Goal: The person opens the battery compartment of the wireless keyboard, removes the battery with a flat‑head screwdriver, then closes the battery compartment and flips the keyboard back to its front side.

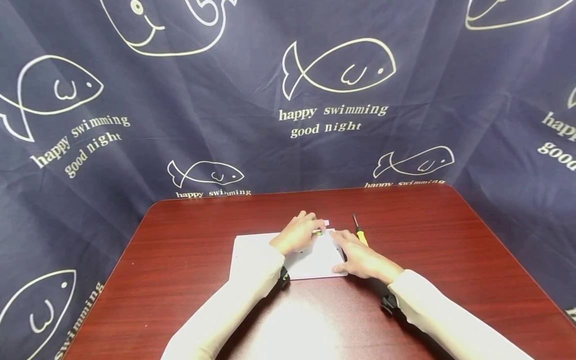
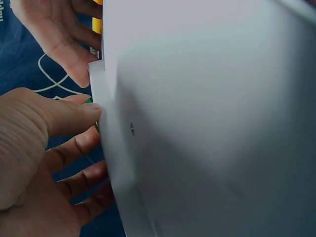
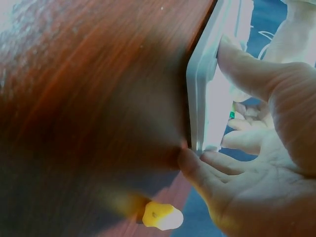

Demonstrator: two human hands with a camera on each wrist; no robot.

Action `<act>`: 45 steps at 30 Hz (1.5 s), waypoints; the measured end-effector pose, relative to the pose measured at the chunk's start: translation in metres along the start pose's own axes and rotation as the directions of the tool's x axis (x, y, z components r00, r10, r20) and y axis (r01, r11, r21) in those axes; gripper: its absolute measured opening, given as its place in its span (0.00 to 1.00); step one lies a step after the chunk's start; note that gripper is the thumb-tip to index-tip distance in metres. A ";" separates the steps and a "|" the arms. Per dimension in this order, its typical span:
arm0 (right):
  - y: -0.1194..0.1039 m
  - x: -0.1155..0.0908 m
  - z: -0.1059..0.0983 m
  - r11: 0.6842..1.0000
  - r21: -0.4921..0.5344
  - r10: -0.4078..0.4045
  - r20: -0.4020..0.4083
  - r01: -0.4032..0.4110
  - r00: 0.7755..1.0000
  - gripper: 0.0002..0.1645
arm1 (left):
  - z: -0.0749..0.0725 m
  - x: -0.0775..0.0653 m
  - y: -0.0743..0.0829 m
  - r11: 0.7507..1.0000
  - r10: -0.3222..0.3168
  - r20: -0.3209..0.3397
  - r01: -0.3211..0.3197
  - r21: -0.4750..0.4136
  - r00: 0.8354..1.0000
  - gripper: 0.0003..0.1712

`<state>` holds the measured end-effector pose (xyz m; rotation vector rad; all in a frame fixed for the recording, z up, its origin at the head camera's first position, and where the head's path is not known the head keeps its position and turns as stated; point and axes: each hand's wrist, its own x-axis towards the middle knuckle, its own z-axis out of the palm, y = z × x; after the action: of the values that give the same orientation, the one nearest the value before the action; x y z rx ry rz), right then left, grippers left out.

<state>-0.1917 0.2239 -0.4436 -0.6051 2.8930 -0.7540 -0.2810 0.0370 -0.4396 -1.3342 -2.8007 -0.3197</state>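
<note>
A flat white rectangular case [image 1: 315, 262] with small holes in its face lies on the table. My left hand [image 1: 299, 234] reaches over it to the far edge. There its thumb and index finger pinch a small green and yellow piece [image 1: 319, 232], mostly hidden by the fingers; its kind cannot be made out. In the left wrist view the thumb [image 2: 74, 116] lies against the case's rim. My right hand [image 1: 362, 257] grips the right end of the case, thumb on the near side and fingers round the far corner, as the right wrist view shows.
A screwdriver [image 1: 361, 235] with a yellow and black handle lies just beyond my right hand. Past the case's far edge is a small white piece [image 1: 326, 223]. The reddish wooden table [image 1: 427, 240] ends at a dark blue curtain [image 1: 252, 125] with fish drawings.
</note>
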 end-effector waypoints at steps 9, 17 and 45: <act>-0.002 0.001 0.003 1.000 -0.001 0.008 -0.008 -0.008 1.000 0.53 | 0.000 0.003 -0.002 0.999 0.034 -0.075 -0.037 -0.038 0.997 0.07; -0.006 0.003 0.005 1.000 -0.010 -0.015 -0.015 0.014 1.000 0.53 | -0.012 0.000 -0.011 0.987 -0.074 -0.137 0.053 -0.153 0.988 0.06; -0.007 0.000 0.000 0.998 -0.026 0.049 0.021 -0.049 0.999 0.51 | -0.037 -0.086 -0.123 0.858 -0.461 -0.200 0.378 -0.347 0.864 0.07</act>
<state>-0.1897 0.2180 -0.4401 -0.5393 2.8904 -0.7004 -0.3239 -0.1110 -0.4345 -0.6030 -2.8446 -0.8963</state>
